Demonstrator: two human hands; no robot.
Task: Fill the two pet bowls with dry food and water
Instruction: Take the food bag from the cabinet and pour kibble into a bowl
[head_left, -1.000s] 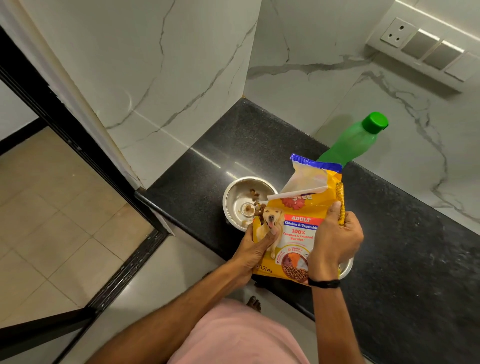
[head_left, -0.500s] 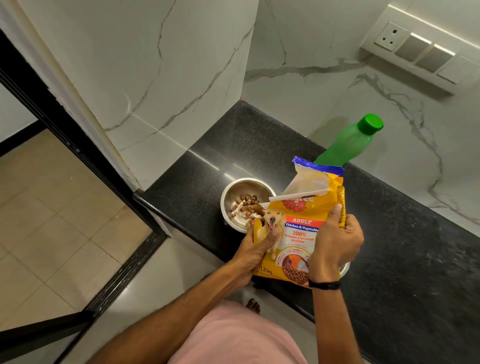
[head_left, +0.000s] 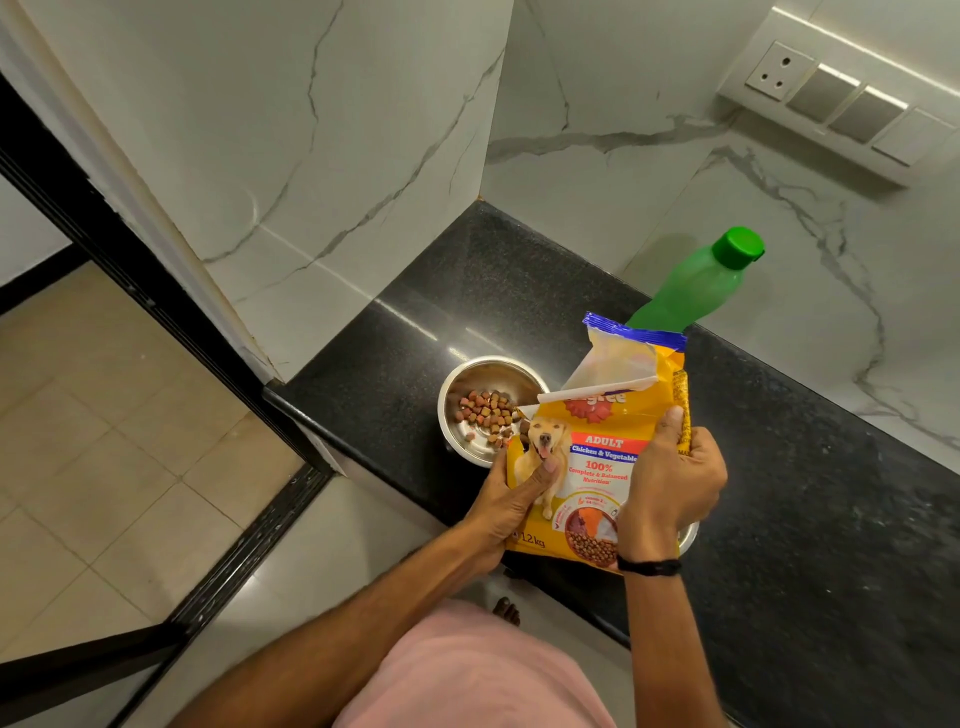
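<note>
A yellow dog-food bag with a torn-open top is held over the black counter by both hands. My left hand grips its lower left side, my right hand its right edge. Just left of the bag stands a steel bowl with a pile of brown and pink kibble inside. A second steel bowl shows only as a sliver of rim behind my right hand. A green capped bottle stands behind the bag, partly hidden by it.
The black granite counter runs to the right and ends at a front edge by my hands. Marble walls close the back and left. A switch panel sits on the wall upper right. Tiled floor lies to the left.
More kibble has dropped from the bag's corner into the left bowl, which held only a few pieces a second ago. Both hands keep their grip on the bag.
</note>
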